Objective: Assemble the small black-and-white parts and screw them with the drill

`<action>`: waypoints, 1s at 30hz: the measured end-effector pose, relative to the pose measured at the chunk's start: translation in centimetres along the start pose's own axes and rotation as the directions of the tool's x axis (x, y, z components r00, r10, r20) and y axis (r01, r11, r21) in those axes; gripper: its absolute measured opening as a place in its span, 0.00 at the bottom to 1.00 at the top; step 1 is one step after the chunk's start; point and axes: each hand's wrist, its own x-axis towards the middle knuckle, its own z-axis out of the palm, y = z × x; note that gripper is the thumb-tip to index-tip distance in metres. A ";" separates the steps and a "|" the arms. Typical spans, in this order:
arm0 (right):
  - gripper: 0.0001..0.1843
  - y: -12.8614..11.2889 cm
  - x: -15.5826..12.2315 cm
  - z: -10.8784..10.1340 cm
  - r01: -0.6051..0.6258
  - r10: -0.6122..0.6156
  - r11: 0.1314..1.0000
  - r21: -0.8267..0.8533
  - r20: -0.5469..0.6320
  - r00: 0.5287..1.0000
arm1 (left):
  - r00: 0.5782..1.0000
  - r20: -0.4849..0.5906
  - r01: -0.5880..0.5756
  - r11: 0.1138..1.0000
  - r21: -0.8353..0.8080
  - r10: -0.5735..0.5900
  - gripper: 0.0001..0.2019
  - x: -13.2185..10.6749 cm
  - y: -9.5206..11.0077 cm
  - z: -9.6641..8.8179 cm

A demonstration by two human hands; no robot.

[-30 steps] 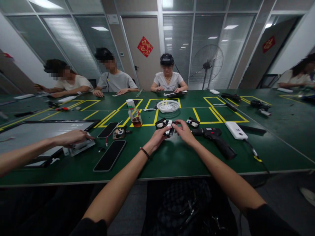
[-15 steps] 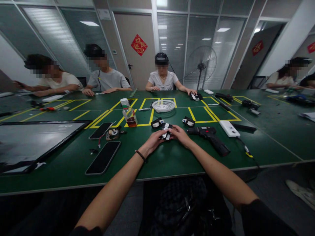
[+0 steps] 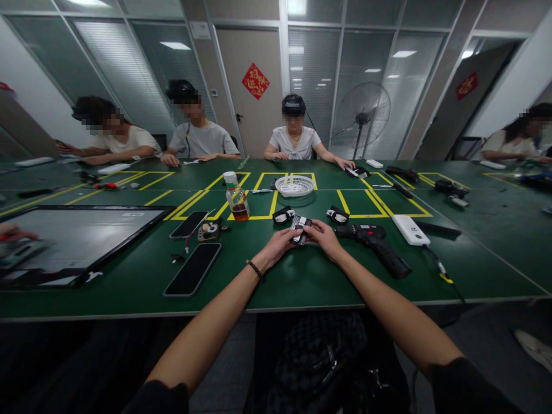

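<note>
Both hands hold one small black-and-white rectangular part (image 3: 301, 223) above the near middle of the green table (image 3: 276, 287). My left hand (image 3: 278, 246), with a beaded bracelet at the wrist, has its fingers closed on the part's left side. From the other side my right hand (image 3: 326, 240) grips it, thumb on top. The fingers cover its lower edges. Just beyond lie two similar black-and-white pieces, one on the left (image 3: 283, 215) and one on the right (image 3: 337, 215). A black cordless drill (image 3: 374, 240) rests beside my right hand.
Left lie two phones, a large one (image 3: 193, 270) and a smaller one (image 3: 190, 224), and a black-framed panel (image 3: 110, 230). A co-worker's hand (image 3: 16, 232) is over the panel. A bottle (image 3: 238, 202), white basket (image 3: 295, 194) and white power bank (image 3: 410, 230) stand around. Several people sit opposite.
The view has swung left, so everything sits farther right. The held part is turned and tilted slightly differently between my hands. A co-worker's hand has come into view at the left edge.
</note>
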 end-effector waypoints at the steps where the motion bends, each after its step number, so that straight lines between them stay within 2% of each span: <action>1: 0.23 0.0 0.0 0.0 0.001 -0.001 1.000 -0.002 -0.002 1.000 | 1.000 -0.001 0.000 1.000 0.004 0.000 0.19 -0.1 0.0 0.0; 9: 0.22 -0.4 -0.2 0.1 0.005 -0.005 1.000 -0.018 0.015 1.000 | 1.000 -0.010 0.019 1.000 0.008 -0.019 0.19 -0.7 0.5 0.3; 17: 0.23 0.0 -0.1 0.0 0.019 -0.018 1.000 -0.021 0.048 0.999 | 1.000 -0.010 0.003 1.000 -0.004 -0.003 0.19 -0.4 -0.1 0.1; 20: 0.24 -0.3 -0.1 0.2 0.027 -0.019 0.994 -0.106 0.074 0.997 | 1.000 -0.021 -0.010 1.000 -0.007 0.010 0.19 -0.4 -0.1 0.0; 22: 0.27 -1.3 -0.4 0.0 0.072 -0.047 0.961 -0.266 0.102 0.994 | 0.999 -0.045 -0.031 0.999 -0.009 0.030 0.19 -0.4 0.0 0.0; 24: 0.30 -3.0 -1.1 -0.9 0.188 -0.140 0.845 -0.500 0.133 0.981 | 0.995 -0.086 -0.050 0.999 -0.013 0.049 0.20 -0.3 0.0 -0.2; 26: 0.31 -5.1 -2.4 -2.8 0.291 -0.262 0.637 -0.714 0.154 0.953 | 0.987 -0.148 -0.068 0.997 -0.021 0.064 0.20 -0.1 0.1 -0.5; 28: 0.30 -7.2 -4.1 -5.9 0.215 -0.342 0.408 -0.887 0.069 0.937 | 0.974 -0.215 -0.083 0.996 -0.030 0.074 0.20 0.1 0.1 -0.7; 30: 0.34 -8.6 -5.8 -9.7 -0.015 -0.377 0.194 -0.981 -0.089 0.922 | 0.962 -0.258 -0.102 0.994 -0.040 0.088 0.20 0.2 0.1 -0.9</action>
